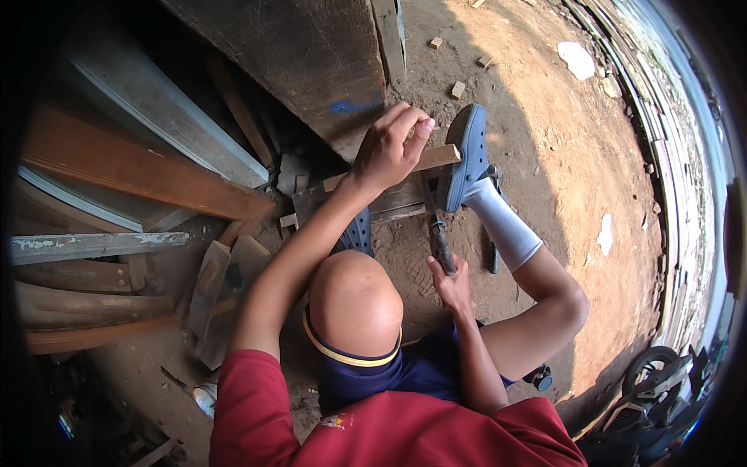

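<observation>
As R hand wraps tight round the tool, L hand hangs half-curled over the stick, can't tell if it's holding anything; stick's approx. 12 o'clock from R, long axis 8:30–2:30, L nearer.

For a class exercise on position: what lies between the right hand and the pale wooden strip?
In the head view, a dark-handled tool, gripped by the right hand, extends toward the wooden strip; whether they touch is unclear.
</observation>
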The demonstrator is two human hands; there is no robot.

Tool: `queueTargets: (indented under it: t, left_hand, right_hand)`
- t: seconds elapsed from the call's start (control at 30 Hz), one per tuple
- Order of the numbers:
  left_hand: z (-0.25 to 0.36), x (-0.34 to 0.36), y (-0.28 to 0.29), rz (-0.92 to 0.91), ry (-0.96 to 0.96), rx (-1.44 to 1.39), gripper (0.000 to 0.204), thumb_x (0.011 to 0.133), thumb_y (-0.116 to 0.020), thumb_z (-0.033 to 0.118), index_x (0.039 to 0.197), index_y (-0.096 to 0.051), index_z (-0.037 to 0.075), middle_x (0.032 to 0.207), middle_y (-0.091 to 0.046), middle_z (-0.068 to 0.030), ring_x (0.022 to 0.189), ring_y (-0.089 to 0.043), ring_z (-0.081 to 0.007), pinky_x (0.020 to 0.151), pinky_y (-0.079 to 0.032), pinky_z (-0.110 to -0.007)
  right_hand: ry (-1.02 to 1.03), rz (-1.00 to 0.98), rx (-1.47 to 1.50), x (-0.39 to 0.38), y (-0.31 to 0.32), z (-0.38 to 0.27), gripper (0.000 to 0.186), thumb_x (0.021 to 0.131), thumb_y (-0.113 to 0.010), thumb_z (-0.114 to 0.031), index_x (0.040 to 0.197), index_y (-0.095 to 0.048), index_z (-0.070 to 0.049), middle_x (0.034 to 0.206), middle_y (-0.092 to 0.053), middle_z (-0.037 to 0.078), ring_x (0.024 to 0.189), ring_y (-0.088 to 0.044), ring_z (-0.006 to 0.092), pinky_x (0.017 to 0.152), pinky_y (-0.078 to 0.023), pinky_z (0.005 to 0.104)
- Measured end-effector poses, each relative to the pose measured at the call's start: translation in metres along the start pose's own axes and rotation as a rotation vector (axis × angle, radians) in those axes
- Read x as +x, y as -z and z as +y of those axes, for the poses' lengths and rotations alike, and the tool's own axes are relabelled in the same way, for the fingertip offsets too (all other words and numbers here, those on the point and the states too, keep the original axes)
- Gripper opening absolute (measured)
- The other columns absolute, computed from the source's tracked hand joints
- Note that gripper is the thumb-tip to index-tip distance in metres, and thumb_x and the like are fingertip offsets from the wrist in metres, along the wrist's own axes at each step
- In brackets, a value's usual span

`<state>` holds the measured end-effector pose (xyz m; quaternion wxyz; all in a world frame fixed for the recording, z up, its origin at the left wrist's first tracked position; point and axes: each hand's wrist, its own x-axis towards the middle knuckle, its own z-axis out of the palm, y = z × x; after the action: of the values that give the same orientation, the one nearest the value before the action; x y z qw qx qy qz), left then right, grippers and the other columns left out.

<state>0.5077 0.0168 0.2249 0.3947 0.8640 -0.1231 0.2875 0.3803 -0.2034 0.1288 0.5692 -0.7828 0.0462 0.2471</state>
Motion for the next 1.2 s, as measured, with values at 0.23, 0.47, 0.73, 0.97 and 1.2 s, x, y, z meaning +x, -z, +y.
queueTargets:
  t: [0.23, 0.47, 0.73, 0.97, 1.2]
  left_hand:
    - [-0.043, -0.081, 0.023, -0.183, 0.261, 0.094, 0.028, 0.079, -0.068, 0.018, 0.098, -0.056, 0.001, 0.087, -0.057, -0.0128, 0.082, -0.057, -0.0293, 0.074, -0.048, -0.037]
    - [-0.086, -0.166, 0.018, -0.426, 0.358, 0.499, 0.058, 0.068, -0.076, 0.021, 0.116, -0.048, 0.004, 0.110, -0.049, -0.0138, 0.105, -0.048, -0.0316, 0.090, -0.042, -0.042]
    - [-0.094, -0.155, 0.011, -0.483, 0.326, 0.645, 0.039, 0.071, -0.073, 0.012, 0.102, -0.050, 0.006, 0.101, -0.053, -0.0094, 0.098, -0.053, -0.0293, 0.082, -0.046, -0.043]
    - [-0.113, -0.130, 0.060, -0.585, 0.483, 0.434, 0.035, 0.072, -0.072, 0.009, 0.101, -0.053, 0.003, 0.103, -0.058, -0.0148, 0.101, -0.054, -0.0359, 0.081, -0.047, -0.044]
    - [-0.144, -0.158, 0.076, -0.393, 0.439, 0.425, 0.048, 0.071, -0.074, 0.009, 0.114, -0.054, 0.002, 0.109, -0.059, -0.0197, 0.103, -0.054, -0.0397, 0.087, -0.045, -0.045]
  right_hand:
    - [0.050, 0.043, -0.068, 0.008, 0.001, 0.007, 0.033, 0.081, -0.066, -0.021, 0.064, -0.047, 0.000, 0.054, -0.041, 0.005, 0.053, -0.040, 0.0117, 0.049, -0.037, 0.0340]
    - [0.072, 0.037, -0.116, 0.001, 0.000, 0.004, 0.032, 0.082, -0.066, -0.021, 0.065, -0.047, 0.000, 0.053, -0.043, 0.004, 0.052, -0.042, 0.0111, 0.048, -0.038, 0.0328]
    - [0.022, 0.014, -0.073, -0.004, 0.004, -0.008, 0.031, 0.082, -0.065, -0.021, 0.068, -0.050, 0.001, 0.054, -0.046, 0.004, 0.051, -0.046, 0.0108, 0.048, -0.039, 0.0317]
    - [0.056, -0.056, -0.152, -0.006, 0.000, -0.003, 0.031, 0.081, -0.066, -0.022, 0.068, -0.052, 0.003, 0.053, -0.048, 0.009, 0.052, -0.048, 0.0148, 0.052, -0.041, 0.0352]
    - [0.053, -0.055, -0.251, -0.007, 0.002, -0.010, 0.034, 0.081, -0.067, -0.023, 0.066, -0.050, 0.002, 0.052, -0.044, 0.011, 0.052, -0.042, 0.0152, 0.051, -0.038, 0.0369]
